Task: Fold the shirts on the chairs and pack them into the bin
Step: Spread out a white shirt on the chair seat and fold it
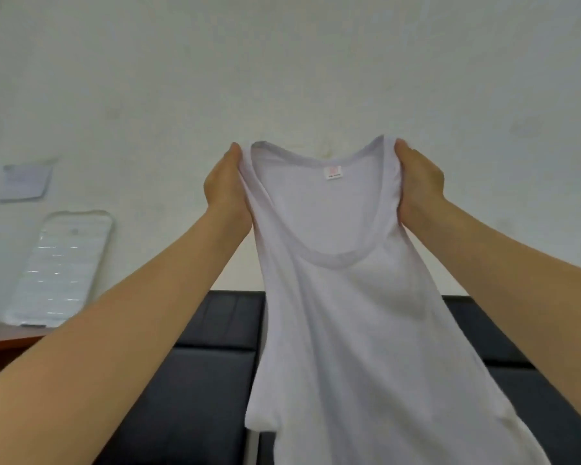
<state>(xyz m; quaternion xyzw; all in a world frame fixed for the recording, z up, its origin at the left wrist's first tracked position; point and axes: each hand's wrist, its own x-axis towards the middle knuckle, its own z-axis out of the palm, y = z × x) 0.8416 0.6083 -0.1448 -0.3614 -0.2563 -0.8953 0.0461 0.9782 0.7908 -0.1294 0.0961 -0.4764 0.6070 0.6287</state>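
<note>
Pinching each strap of the white tank top (342,330) with my left hand (227,186) and right hand (416,186), I hold it above the black chairs (212,364); I should level both straps before folding.

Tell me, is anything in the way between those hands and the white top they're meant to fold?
Nothing is. The left hand and the right hand already grip the white tank top by its two shoulder straps, holding it up above the black seats. The bin is out of view, so that path can't be judged.
</note>
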